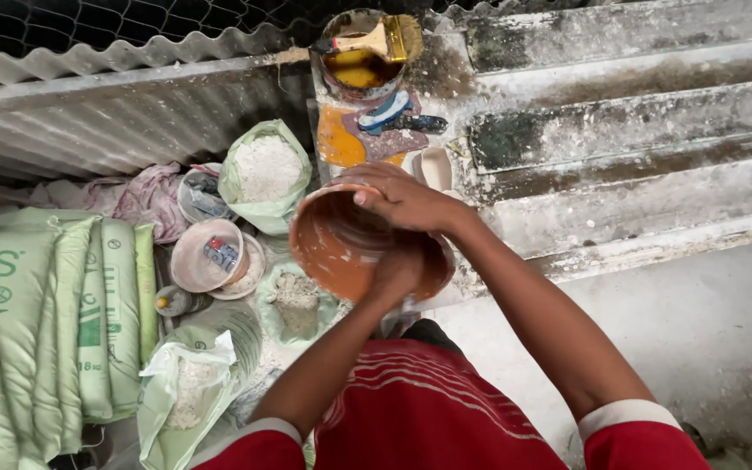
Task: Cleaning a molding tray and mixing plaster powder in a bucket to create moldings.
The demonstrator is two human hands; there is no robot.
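Between left hand [396, 271] and right hand [402, 198], orange bowl [332, 252] held

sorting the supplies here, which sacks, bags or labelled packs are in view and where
Stacked sacks: far left, pale green with darker green print.
Open bag: left of the orange bowl, pale green, full of white powder.
Crumpled bag: bottom left, pale green, white powder inside.
Small packet: in a round white tub, blue and red.

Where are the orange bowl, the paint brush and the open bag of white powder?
orange bowl [332, 252]: head view, on its inner wall.
paint brush [374, 42]: head view, on its handle, across the can.
bag of white powder [265, 170]: head view, on the powder at its open top.
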